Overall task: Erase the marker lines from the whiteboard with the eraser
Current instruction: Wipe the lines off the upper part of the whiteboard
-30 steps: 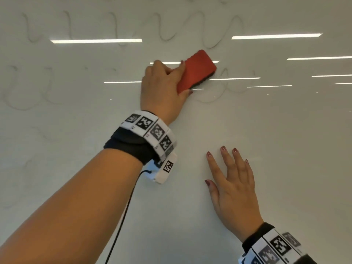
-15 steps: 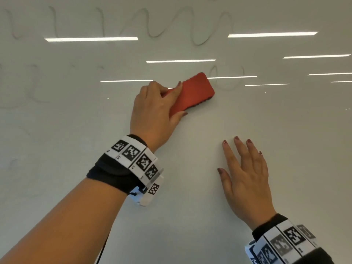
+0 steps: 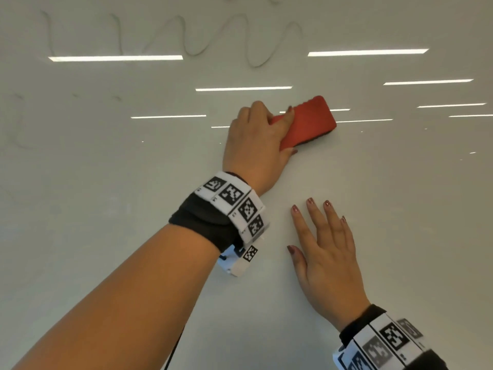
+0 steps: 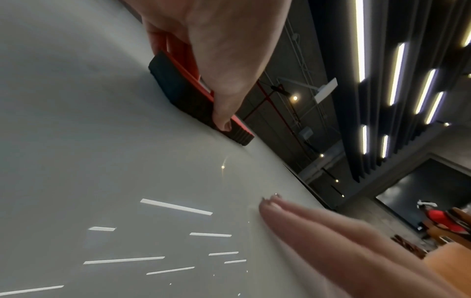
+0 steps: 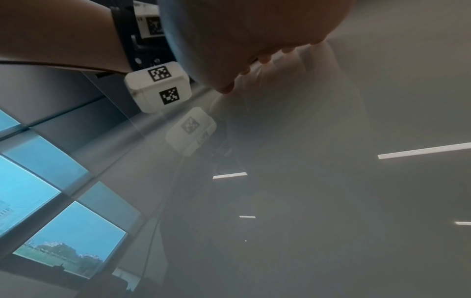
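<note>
While the head view looks down along both forearms, the left hand grips the red eraser at its near end, fingers curled over the top edge and the thumb under the lower edge, and holds it flat against the whiteboard. The eraser lies tilted, its far end pointing up and to the right. The right hand lies flat on the board below and to the right of the left hand, fingers straight and slightly spread, holding nothing. Faint wavy marker lines run across the top of the board, well above the eraser, and fainter smudged traces show at the left edge. Both wrists carry bands of black-and-white marker tags.

From the left wrist view, the eraser shows its dark felt pad pressed to the whiteboard, with the red back under the left hand; the thumb tip rests on the pad's side. The right hand's straight fingers rest on the board lower in the picture.

From the right wrist view, the right hand fills the top, its fingertips touching the glossy whiteboard, and the left wrist's tagged white box hangs beside it, mirrored in the surface.
</note>
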